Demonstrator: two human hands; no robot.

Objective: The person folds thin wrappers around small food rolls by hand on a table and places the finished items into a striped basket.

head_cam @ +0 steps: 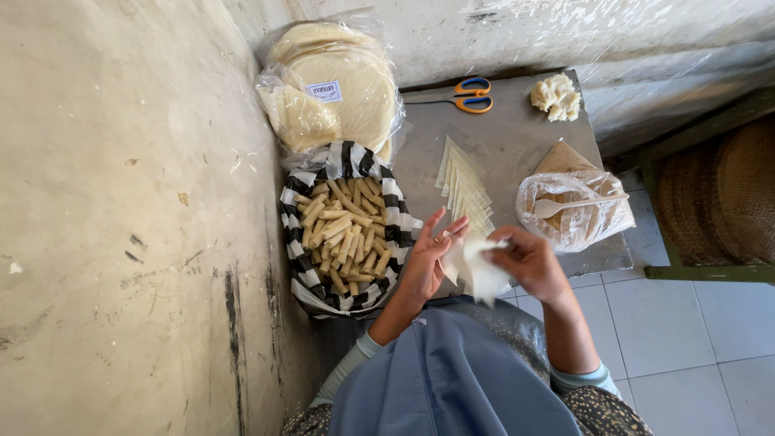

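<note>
The thin white wrapper sheet (478, 270) sits between my two hands, above the near edge of the grey surface (517, 137). My right hand (529, 260) has its grip closed on the sheet's upper right corner, thumb and fingertips pinched together, wrist bent inward, forearm running back to the right. My left hand (428, 258) stands palm-up on the sheet's left side, fingers spread and raised, its grip open; the sheet's left edge rests against the palm and fingers. The lower corner of the sheet hangs free toward my lap. Just beyond my hands, a fanned row of cut wrapper pieces (464, 190) lies on the surface. To the left, a black-and-white striped bag (395, 214) holds finished rolled sticks (343, 234). Beyond it, a clear pack of round wrappers (343, 89) leans at the wall. To the right, a clear bag of filling (577, 214) carries a white spoon (577, 204). At the far edge lie orange-handled scissors (468, 95) and a pale lump (556, 97).
</note>
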